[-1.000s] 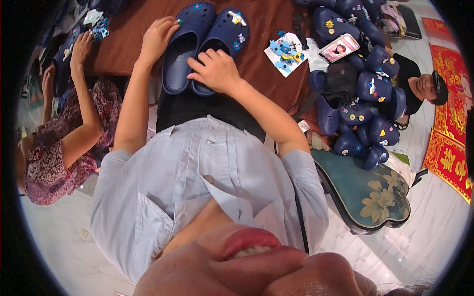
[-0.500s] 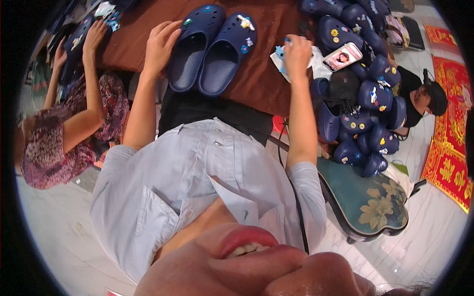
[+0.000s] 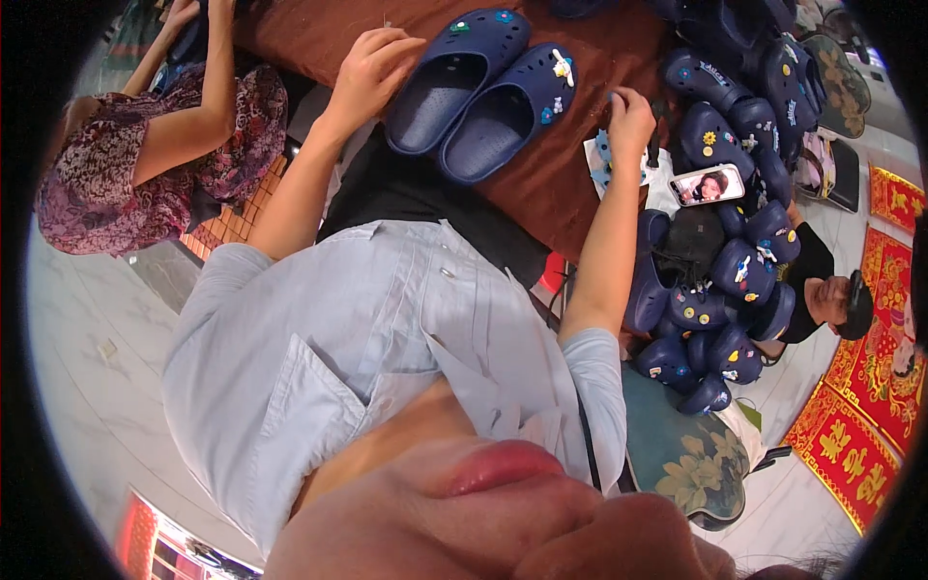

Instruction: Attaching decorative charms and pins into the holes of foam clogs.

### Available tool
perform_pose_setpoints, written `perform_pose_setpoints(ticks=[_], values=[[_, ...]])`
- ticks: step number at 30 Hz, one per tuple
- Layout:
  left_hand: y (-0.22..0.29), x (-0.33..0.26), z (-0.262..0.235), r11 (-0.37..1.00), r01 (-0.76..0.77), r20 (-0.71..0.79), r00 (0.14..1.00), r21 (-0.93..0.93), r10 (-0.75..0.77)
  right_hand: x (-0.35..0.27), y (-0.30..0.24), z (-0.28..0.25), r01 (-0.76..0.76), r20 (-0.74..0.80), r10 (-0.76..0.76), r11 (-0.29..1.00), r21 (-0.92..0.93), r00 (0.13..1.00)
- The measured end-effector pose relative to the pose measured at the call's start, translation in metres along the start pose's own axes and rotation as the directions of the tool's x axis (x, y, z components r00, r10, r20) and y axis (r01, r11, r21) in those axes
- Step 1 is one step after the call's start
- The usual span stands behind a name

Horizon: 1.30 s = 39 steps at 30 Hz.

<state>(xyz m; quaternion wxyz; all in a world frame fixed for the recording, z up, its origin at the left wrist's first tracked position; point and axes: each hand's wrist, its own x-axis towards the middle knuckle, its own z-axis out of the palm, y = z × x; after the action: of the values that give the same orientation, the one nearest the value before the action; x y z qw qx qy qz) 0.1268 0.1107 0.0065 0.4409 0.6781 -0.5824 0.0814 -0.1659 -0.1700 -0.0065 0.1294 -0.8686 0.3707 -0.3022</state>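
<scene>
A pair of navy clogs lies side by side on the brown-covered table, toes away from me. The left clog [image 3: 440,92] and right clog [image 3: 509,121] bear small charms on their perforated uppers. My left hand [image 3: 375,72] is just left of the left clog, fingers stretched out and holding nothing. My right hand [image 3: 631,121] is to the right of the pair, with thumb and fingers drawn together. A tiny blue piece [image 3: 611,96] shows at its fingertips, too small to name. Below that hand lie flat blue charms [image 3: 601,159] on white wrapping, partly hidden by my wrist.
Many decorated navy clogs [image 3: 744,271] are heaped at the right, with a lit phone [image 3: 706,185] among them. A floral-backed chair [image 3: 691,474] stands close by my right. One person [image 3: 184,145] sits at the left; another [image 3: 822,285] is beyond the heap.
The whole view has swung, so the table and clogs appear farther right. My right hand has drawn up from the blue charms. The clog pair stays in place on the table.
</scene>
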Motion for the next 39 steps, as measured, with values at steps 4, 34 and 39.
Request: perform_pose_setpoints(ticks=[4, 34, 39], values=[[0.005, 0.012, 0.029, 0.999, -0.021, 0.005, 1.0, 0.031, 0.021, 0.021, -0.067, 0.015, -0.159, 0.152, 0.104, 0.9, 0.407, 0.983], [0.003, 0.0, 0.076, 0.964, 0.183, 0.079, 0.976, 0.194, -0.201, 0.026, -0.111, 0.066, 0.387, 0.148, -0.413, 0.905, 0.175, 0.899], [0.004, -0.002, 0.072, 0.955, 0.22, 0.118, 0.962, 0.197, -0.246, 0.019, -0.124, 0.051, 0.46, 0.313, -0.455, 0.886, 0.06, 0.834]])
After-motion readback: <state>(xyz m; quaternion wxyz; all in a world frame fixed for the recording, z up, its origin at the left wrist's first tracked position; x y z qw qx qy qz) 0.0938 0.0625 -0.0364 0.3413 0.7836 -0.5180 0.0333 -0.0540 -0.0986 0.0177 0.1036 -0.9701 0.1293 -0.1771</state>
